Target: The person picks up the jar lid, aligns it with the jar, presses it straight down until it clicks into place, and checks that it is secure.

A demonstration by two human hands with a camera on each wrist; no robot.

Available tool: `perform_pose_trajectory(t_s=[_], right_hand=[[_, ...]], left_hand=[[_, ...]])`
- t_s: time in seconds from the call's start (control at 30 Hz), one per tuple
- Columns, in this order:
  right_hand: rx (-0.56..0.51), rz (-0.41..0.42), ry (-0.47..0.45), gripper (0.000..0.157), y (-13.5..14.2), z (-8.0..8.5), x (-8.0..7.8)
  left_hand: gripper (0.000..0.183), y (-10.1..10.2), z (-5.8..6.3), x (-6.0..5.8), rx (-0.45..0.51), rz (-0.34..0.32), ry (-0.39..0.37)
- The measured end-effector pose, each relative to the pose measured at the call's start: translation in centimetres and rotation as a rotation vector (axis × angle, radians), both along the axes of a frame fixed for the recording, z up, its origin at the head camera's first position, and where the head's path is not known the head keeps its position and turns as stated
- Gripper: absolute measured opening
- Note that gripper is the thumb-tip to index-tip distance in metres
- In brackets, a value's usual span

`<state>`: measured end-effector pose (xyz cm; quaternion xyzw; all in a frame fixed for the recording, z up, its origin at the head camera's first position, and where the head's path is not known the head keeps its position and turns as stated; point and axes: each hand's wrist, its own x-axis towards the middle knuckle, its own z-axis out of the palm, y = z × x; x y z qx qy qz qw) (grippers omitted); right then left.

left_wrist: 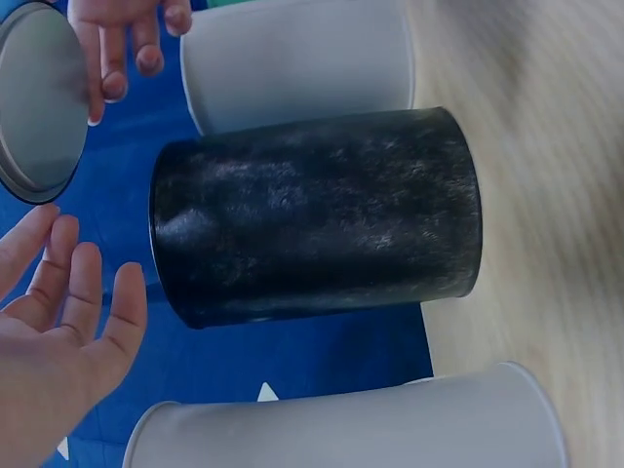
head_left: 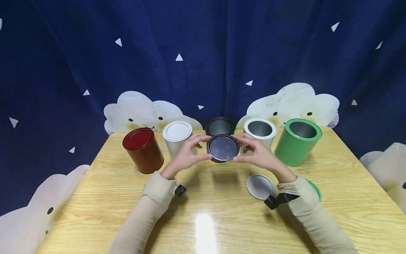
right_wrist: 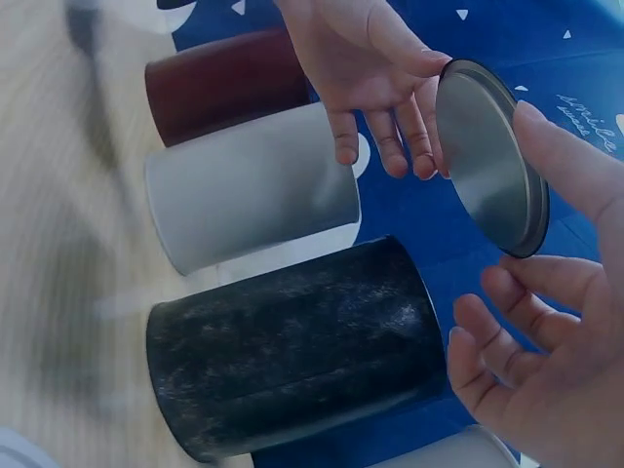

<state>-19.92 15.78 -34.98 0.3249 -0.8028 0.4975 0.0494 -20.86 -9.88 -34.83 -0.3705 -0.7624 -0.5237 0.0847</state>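
Observation:
A black round lid (head_left: 223, 147) is held in the air between both hands, its bare metal underside showing in the right wrist view. My left hand (head_left: 189, 152) pinches its left edge between thumb and fingers. The right hand (head_left: 257, 153) pinches the opposite edge the same way. Just behind the lid stands a black can (head_left: 219, 126), open at the top and partly hidden by the lid in the head view. Its scuffed side shows in both wrist views. The lid is apart from the can's rim.
A red can (head_left: 144, 151) and a white can (head_left: 177, 132), both lidded, stand left. Right are an open white can (head_left: 269, 139) and an open green can (head_left: 295, 146). A white lid (head_left: 260, 187) and a green lid (head_left: 314, 189), partly behind the right sleeve, lie on the table.

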Motion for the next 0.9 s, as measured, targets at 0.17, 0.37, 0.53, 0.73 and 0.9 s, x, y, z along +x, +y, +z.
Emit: perform_pose_trajectory(t_s=[0.17,0.37,0.53,0.73,0.9], right_hand=[[-0.008,-0.007,-0.011,0.063,-0.1,0.8,-1.1],[0.011,-0.028,-0.048,0.063,-0.2,1.5,-2.4],[0.029,-0.04,-0.042,0.06,-0.7,3.2,-2.4],[0.04,-0.059,-0.048,0.06,-0.3,2.5,-4.4],[0.063,-0.074,-0.075,0.061,-0.1,2.5,-5.7]], left_hand=[[0.045,0.2,2.1,0.6,0.017,0.009,-0.026],[0.043,0.2,1.8,-0.8,0.033,0.031,-0.052],[0.044,0.0,0.2,-3.4,0.045,0.026,-0.066],[0.045,0.1,0.3,-4.9,0.063,0.004,-0.114],[0.047,0.3,0.8,-5.8,0.054,0.012,-0.139]])
